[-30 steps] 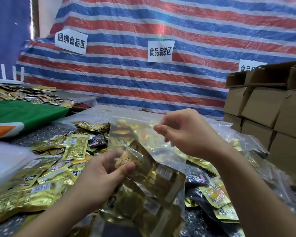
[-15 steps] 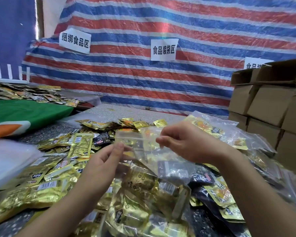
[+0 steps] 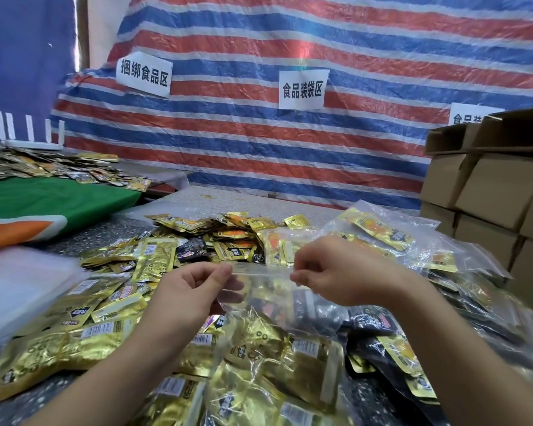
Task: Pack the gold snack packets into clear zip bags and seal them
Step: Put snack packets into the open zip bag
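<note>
A clear zip bag [image 3: 268,305] holding several gold snack packets [image 3: 259,348] hangs between my hands over the table. My left hand [image 3: 194,290] pinches the left end of its zip strip between thumb and fingers. At the strip's right end my right hand [image 3: 333,272] pinches it the same way. The strip is stretched level between them. Loose gold packets [image 3: 111,302] lie heaped on the table to the left and behind.
Filled clear bags [image 3: 391,238] lie at the right, next to stacked cardboard boxes [image 3: 490,192]. A blurred white stack of bags [image 3: 22,290] sits at the left edge. A green cloth [image 3: 50,201] and more packets [image 3: 43,167] lie far left. A striped tarp [image 3: 290,155] hangs behind.
The bag has come down from an upright, open position. My left hand let go of the packets and took the strip's left end; both hands now stretch it flat.
</note>
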{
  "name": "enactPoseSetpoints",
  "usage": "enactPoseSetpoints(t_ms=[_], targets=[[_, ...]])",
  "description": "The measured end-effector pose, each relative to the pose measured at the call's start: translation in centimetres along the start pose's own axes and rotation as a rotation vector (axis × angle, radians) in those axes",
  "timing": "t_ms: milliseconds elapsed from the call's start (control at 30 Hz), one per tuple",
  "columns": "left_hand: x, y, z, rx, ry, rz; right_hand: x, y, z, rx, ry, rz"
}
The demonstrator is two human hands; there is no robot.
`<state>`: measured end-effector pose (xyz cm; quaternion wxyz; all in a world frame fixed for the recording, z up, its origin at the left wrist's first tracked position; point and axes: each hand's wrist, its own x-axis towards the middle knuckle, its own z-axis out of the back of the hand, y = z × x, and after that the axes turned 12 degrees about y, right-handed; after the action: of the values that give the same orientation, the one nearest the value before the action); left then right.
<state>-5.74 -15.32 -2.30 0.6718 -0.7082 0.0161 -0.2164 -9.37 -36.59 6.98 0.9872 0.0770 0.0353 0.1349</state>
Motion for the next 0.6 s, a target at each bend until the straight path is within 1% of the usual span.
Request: enactPoseSetpoints(t_ms=[100, 267, 333, 433, 600], targets=[[-0.1, -0.2, -0.2, -0.025, 0.019, 0.007, -0.2, 0.4, 0.0, -0.018, 0.002, -0.005], [-0.5, -0.7, -0.7, -0.057, 0.053, -0.039, 0.3, 3.3, -1.1, 0.014, -0.112, 0.128], [-0.7, -0.9, -0.9, -0.060, 0.072, -0.058, 0.6, 4.3, -1.6, 0.057, -0.114, 0.162], [-0.7, -1.1, -0.9, -0.066, 0.076, -0.086, 0.7, 4.5, -1.7, 0.104, -0.091, 0.162], [-0.8, -0.9, -1.2, -0.072, 0.087, -0.097, 0.9, 4.0, -1.8, 0.180, -0.125, 0.134]])
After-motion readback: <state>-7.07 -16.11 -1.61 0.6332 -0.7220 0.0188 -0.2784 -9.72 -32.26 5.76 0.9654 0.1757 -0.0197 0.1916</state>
